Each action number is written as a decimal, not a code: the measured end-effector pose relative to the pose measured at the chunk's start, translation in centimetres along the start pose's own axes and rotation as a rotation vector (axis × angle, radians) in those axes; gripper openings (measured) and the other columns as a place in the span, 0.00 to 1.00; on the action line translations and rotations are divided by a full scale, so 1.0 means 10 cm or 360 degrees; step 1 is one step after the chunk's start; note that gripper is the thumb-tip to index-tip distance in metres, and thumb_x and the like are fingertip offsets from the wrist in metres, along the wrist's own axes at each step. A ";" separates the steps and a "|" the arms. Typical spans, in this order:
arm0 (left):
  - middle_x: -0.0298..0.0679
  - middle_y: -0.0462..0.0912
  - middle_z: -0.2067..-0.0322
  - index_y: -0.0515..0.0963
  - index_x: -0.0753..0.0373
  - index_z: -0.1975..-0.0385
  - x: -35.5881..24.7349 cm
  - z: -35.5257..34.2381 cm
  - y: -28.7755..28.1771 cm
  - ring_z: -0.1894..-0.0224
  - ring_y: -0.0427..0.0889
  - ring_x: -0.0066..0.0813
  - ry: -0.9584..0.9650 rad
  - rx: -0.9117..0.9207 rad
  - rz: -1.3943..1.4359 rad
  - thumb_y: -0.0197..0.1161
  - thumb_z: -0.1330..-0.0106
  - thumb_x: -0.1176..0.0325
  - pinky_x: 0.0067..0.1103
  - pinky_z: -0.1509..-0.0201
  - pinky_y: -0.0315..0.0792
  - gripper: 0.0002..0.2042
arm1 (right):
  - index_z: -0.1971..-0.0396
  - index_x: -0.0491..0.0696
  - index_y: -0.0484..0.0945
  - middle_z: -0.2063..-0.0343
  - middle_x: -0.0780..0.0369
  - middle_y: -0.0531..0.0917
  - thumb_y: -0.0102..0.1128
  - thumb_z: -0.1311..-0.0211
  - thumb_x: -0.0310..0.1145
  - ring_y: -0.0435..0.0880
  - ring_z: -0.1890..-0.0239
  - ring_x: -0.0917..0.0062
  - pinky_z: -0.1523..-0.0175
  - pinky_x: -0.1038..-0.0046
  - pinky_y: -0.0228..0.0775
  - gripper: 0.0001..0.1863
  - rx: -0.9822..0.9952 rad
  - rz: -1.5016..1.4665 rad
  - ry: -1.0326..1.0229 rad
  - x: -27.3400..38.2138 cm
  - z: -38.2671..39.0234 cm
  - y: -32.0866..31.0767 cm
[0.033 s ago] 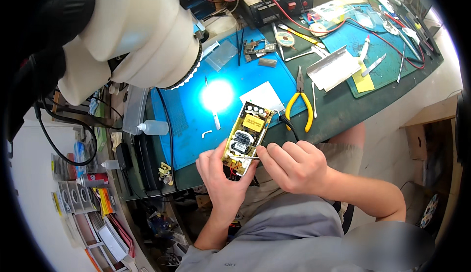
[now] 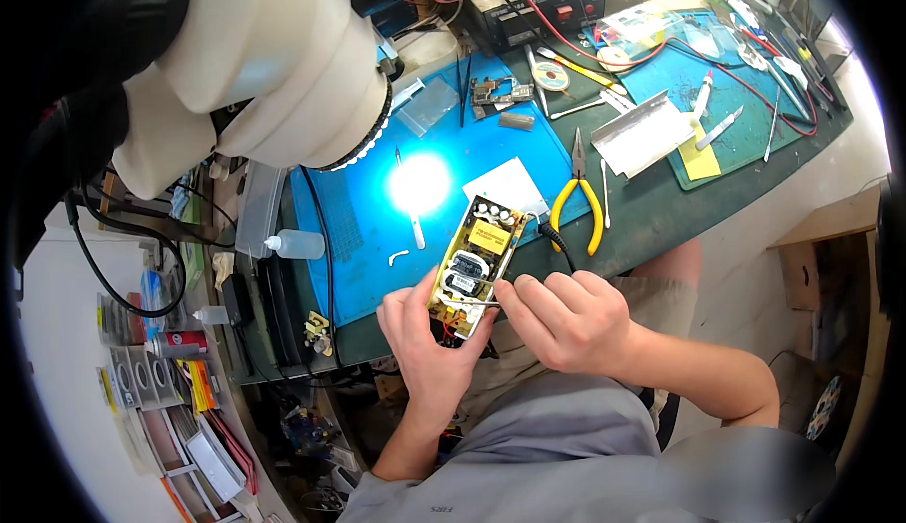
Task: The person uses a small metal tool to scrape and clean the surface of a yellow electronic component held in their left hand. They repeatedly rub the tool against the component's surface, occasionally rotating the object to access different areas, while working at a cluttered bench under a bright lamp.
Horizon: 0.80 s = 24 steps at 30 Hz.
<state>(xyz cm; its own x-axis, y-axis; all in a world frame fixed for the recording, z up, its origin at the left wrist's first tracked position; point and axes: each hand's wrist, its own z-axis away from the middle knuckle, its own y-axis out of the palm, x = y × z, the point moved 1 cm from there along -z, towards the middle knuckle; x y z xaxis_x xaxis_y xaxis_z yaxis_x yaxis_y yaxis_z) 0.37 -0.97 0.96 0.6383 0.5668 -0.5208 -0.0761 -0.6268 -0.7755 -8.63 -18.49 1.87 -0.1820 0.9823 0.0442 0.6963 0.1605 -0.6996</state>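
Note:
My left hand (image 2: 425, 353) grips an open power-supply circuit board (image 2: 477, 268) with a yellow transformer, white glue and a black cable at its upper right. My right hand (image 2: 566, 325) is closed around a slim metal tool (image 2: 483, 302), probably tweezers, whose tip lies over the board's lower middle. Just behind the board lie a white paper square (image 2: 505, 183) and yellow-handled pliers (image 2: 592, 216). A bright spot of light falls on the blue mat (image 2: 349, 268), across a thin white-handled tool (image 2: 417, 230).
A microscope (image 2: 255, 60) overhangs the bench's left. A clear bottle (image 2: 297, 244) stands at the left. Bent metal sheet (image 2: 642, 134), swabs, knives and a second mat (image 2: 731, 150) lie at the right. An electronic unit (image 2: 528, 18) sits at the back, shelves (image 2: 165, 400) lower left.

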 end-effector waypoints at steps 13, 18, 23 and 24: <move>0.40 0.72 0.56 0.76 0.63 0.38 0.02 0.03 0.02 0.51 0.71 0.41 0.0015 -0.0017 -0.0010 0.86 0.51 0.63 0.34 0.46 0.68 0.38 | 0.57 0.40 0.86 0.70 0.66 0.81 0.66 0.48 0.29 0.73 0.75 0.84 0.74 0.79 0.59 0.17 0.0049 -0.0012 -0.0065 0.00 -0.04 0.06; 0.40 0.73 0.57 0.77 0.63 0.39 0.04 0.02 0.00 0.51 0.72 0.41 0.0004 0.0014 0.0013 0.85 0.51 0.64 0.34 0.46 0.68 0.37 | 0.54 0.39 0.85 0.66 0.64 0.83 0.65 0.47 0.29 0.74 0.74 0.83 0.73 0.79 0.62 0.19 0.0048 -0.0122 -0.0013 0.01 -0.01 0.12; 0.40 0.75 0.57 0.78 0.63 0.40 0.03 0.03 0.02 0.51 0.73 0.41 -0.0053 -0.0001 0.0053 0.85 0.52 0.67 0.34 0.45 0.68 0.36 | 0.52 0.41 0.85 0.65 0.64 0.83 0.66 0.46 0.29 0.77 0.74 0.81 0.72 0.77 0.66 0.20 -0.0057 -0.0251 0.0131 0.04 -0.02 0.20; 0.40 0.75 0.56 0.78 0.62 0.40 0.03 0.02 0.01 0.50 0.73 0.41 -0.0054 0.0003 0.0046 0.85 0.52 0.67 0.34 0.45 0.68 0.36 | 0.52 0.41 0.85 0.65 0.64 0.84 0.67 0.46 0.28 0.78 0.74 0.80 0.72 0.77 0.67 0.20 -0.0089 -0.0265 0.0172 0.02 -0.03 0.16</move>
<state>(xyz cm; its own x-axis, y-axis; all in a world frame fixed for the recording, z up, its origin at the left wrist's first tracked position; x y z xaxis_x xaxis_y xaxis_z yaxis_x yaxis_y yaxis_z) 0.38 -0.76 0.67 0.6097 0.5664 -0.5545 -0.0956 -0.6419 -0.7608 -7.28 -17.99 0.97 -0.2245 0.9459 0.2344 0.7008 0.3238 -0.6356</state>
